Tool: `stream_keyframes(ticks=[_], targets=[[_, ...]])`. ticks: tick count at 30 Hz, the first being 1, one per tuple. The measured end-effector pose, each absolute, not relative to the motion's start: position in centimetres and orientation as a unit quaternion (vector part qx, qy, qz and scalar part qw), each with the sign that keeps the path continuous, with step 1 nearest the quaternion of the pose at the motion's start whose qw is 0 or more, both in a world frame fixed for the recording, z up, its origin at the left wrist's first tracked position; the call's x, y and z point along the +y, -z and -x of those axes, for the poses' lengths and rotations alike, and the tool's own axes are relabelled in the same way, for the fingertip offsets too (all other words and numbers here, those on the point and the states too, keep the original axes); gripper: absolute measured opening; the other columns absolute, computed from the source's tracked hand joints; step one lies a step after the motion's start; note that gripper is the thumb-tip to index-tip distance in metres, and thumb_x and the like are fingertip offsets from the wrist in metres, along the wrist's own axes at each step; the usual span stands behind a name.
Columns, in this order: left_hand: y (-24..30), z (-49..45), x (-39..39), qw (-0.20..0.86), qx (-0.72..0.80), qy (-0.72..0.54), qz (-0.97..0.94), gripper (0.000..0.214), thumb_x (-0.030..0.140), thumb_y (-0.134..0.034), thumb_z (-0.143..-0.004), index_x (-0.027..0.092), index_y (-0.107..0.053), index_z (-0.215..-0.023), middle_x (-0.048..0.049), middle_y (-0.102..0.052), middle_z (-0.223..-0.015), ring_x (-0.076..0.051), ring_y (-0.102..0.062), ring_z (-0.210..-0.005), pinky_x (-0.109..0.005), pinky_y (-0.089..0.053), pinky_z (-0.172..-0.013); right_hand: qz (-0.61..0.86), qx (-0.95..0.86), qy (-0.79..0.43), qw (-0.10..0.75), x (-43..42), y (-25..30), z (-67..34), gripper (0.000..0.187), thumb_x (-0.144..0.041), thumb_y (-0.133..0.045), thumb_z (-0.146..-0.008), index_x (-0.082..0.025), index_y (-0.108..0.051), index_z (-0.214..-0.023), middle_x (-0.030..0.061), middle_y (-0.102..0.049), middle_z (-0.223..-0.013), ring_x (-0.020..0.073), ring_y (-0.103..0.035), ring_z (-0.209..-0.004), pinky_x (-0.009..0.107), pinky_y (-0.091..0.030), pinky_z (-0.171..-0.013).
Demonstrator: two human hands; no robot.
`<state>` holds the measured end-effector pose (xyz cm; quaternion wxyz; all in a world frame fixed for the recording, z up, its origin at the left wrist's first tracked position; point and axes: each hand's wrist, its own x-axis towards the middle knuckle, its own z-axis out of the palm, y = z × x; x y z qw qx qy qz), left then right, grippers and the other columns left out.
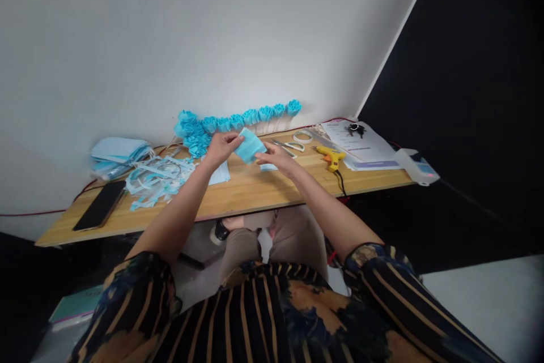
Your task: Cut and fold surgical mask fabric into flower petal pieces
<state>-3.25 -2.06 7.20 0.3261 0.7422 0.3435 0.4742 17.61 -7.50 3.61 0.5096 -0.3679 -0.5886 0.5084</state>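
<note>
- At my 10 o'clock a phone [101,205] lies on the desk [255,196], beside a heap of blue mask scraps [157,179].
- My left hand [221,148] is pinched on the left edge of the blue mask piece [250,146], which is held just above the desk at 12 o'clock.
- I judge the piece light, soft and floppy, best gripped at opposite edges.
- My right hand [278,159] is closed on its lower right corner.
- A glue gun [330,156] lies at 2 o'clock, untouched.

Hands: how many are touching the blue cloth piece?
2. The left hand pinches the left edge of the pleated light blue fabric piece; the right hand touches its lower right corner.
</note>
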Motion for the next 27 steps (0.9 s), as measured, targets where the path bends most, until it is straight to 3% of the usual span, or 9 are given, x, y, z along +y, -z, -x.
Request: stream_keyframes(ticks=[6,12,19,22,27], targets=[[-5.6,2.8,-0.6,0.363,0.365,-0.505,-0.693,0.040,0.055,-0.078,-0.068,0.015,-0.071,-0.065,-0.0003,-0.058,-0.061,-0.014,-0.049,-0.062,-0.025,-0.036,-0.059,0.401,-0.538,-0.531,0.518,-5.9,-3.1,-19.4,0.044,-0.045,-0.090,-0.054,-0.018,-0.073,-0.085,-0.0019,-0.071,-0.074,0.0122,-0.062,-0.067,0.025,-0.053,-0.063],[-3.1,1.4,0.4,0.493,0.379,-0.519,-0.587,0.050,0.062,-0.086,-0.055,0.015,-0.073,-0.070,-0.0022,-0.064,-0.061,-0.015,-0.054,-0.062,-0.025,-0.042,-0.061,0.416,-0.498,-0.518,0.558,-4.9,-1.7,-21.4,0.045,-0.050,-0.091,-0.052,-0.018,-0.066,-0.072,-0.0020,-0.069,-0.072,0.0125,-0.061,-0.069,0.028,-0.055,-0.069],[-2.1,1.1,2.0,0.526,0.412,-0.496,-0.555,0.044,0.050,-0.091,-0.053,0.014,-0.075,-0.072,-0.0034,-0.070,-0.067,-0.015,-0.058,-0.063,-0.026,-0.044,-0.063,0.433,-0.463,-0.524,0.570,-2.8,-0.1,-21.7,0.051,-0.052,-0.092,-0.051,-0.020,-0.056,-0.067,-0.0037,-0.064,-0.068,0.0123,-0.059,-0.066,0.030,-0.056,-0.071],[-2.0,1.6,2.8,0.513,0.427,-0.505,-0.547,0.043,0.044,-0.093,-0.050,0.013,-0.075,-0.075,-0.0027,-0.069,-0.067,-0.015,-0.058,-0.063,-0.026,-0.044,-0.062,0.428,-0.453,-0.539,0.567,-1.4,0.1,-21.5,0.050,-0.047,-0.094,-0.049,-0.020,-0.059,-0.074,-0.0031,-0.067,-0.072,0.0134,-0.062,-0.068,0.032,-0.057,-0.072],[-1.5,2.5,3.7,0.497,0.437,-0.519,-0.542,0.037,0.035,-0.090,-0.053,0.014,-0.071,-0.076,-0.0010,-0.067,-0.066,-0.012,-0.054,-0.059,-0.025,-0.040,-0.058,0.405,-0.451,-0.573,0.552,0.7,0.1,-21.4,0.061,-0.030,-0.095,-0.049,-0.023,-0.067,-0.102,-0.0016,-0.074,-0.086,0.0164,-0.068,-0.079,0.033,-0.058,-0.076]])
